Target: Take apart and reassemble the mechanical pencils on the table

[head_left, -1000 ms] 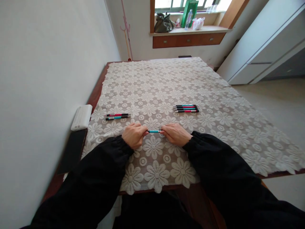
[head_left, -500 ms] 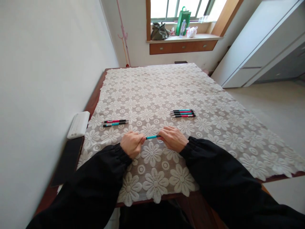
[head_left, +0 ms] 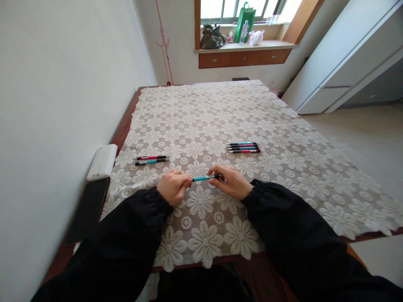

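Observation:
My left hand (head_left: 174, 186) is closed around the left end of a teal and black click pen (head_left: 201, 178). This pen is held roughly level, low over the lace tablecloth. At its other end, my right hand (head_left: 231, 181) has thumb and forefinger parted, with the pen's dark end between them. Whether the other right fingers touch the pen is hidden. Beyond my left hand lie a red and black pen (head_left: 151, 157) and a teal and black pen (head_left: 151, 162), side by side. Past my right hand is a row of several pens (head_left: 243, 147), red and teal ones.
A flower-patterned lace tablecloth (head_left: 204, 243) covers the wooden table. Along its left edge, by the wall, are a white box-like device (head_left: 102, 162) and a dark flat object (head_left: 88, 212). Bags and a bottle stand on the far windowsill (head_left: 245, 46).
My right thumb and forefinger have come apart, and that hand has shifted slightly right, uncovering more of the pen. My left hand keeps its grip. The view has tilted slightly.

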`<state>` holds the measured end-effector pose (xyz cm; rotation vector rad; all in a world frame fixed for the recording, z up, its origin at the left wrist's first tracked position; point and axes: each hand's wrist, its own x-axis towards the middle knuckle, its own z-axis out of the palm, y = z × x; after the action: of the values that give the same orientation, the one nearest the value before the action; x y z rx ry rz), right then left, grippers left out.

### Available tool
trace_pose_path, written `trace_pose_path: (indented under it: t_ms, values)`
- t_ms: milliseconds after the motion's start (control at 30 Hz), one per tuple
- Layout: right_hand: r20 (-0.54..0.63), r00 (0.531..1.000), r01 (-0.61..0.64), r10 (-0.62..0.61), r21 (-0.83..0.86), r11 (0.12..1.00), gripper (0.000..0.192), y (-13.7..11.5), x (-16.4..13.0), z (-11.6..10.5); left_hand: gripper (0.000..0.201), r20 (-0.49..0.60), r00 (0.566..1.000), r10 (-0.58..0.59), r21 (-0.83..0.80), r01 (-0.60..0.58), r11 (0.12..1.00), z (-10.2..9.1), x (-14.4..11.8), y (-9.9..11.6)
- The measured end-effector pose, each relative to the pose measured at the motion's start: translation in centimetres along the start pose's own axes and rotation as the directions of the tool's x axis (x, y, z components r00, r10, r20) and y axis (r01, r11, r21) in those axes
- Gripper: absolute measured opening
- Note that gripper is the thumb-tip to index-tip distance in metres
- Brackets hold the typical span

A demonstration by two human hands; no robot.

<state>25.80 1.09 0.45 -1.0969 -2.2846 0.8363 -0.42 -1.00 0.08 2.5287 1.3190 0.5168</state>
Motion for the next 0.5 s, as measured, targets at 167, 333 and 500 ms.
trace_pose_path:
  t_ms: [167,333,500]
  values:
    - [0.032,0.999,-0.028,0.028,0.023,0.999,0.030,0.16,-0.03,0.09,0.041,0.015,1.000,0.019,0.004,-0.019,1.000,0.00,0.01,-0.01]
    - [0.035,0.998,-0.061,0.057,0.161,0.985,0.026,-0.21,-0.03,0.06,0.041,0.015,1.000,0.015,-0.014,-0.014,1.000,0.18,-0.10,-0.23]
    - [0.049,0.993,-0.113,0.105,0.232,0.966,0.026,-0.41,0.06,0.01,0.040,0.007,0.999,0.039,-0.015,-0.039,0.999,0.34,-0.25,-0.51]
